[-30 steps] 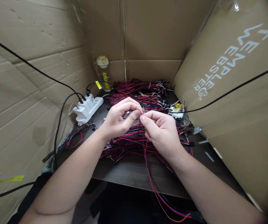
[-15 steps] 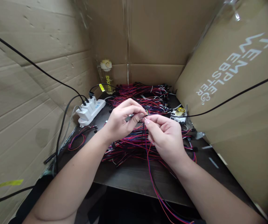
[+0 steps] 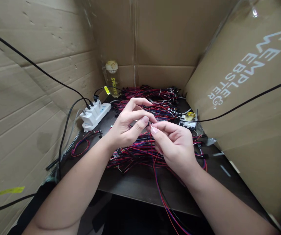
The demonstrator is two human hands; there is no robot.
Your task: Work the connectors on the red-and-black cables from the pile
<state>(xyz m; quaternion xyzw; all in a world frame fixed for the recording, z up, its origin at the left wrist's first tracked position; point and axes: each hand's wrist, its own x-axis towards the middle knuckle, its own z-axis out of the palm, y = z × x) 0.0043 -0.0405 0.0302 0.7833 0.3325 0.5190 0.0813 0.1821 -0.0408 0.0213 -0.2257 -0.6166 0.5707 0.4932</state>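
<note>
My right hand point(image 3: 176, 142) pinches thin wires point(image 3: 155, 166) by their upper end, with a tiny white tip showing between thumb and forefinger. Red, blue and black strands hang from there past the table's front edge. Close against it, my left hand point(image 3: 132, 125) has thumb and fingers curled around a small dark piece at the wire ends, too small to name; its forefinger is lifted. The fingertips of both hands nearly meet. Below and behind them lie bundles of red, blue and black wires point(image 3: 135, 153) with black connectors.
A white power strip point(image 3: 96, 114) with plugs stands at left, beside a small coil of wire point(image 3: 80, 147). A bottle point(image 3: 112, 78) is at the back left. A yellow tape roll point(image 3: 190, 116) lies at right. Cardboard walls point(image 3: 164, 36) enclose the dark table point(image 3: 130, 189); a black cable point(image 3: 248, 101) crosses at right.
My left forefinger has lifted and its thumb has shifted slightly left. My right hand keeps its pinch, barely moved. The view has tilted a little.
</note>
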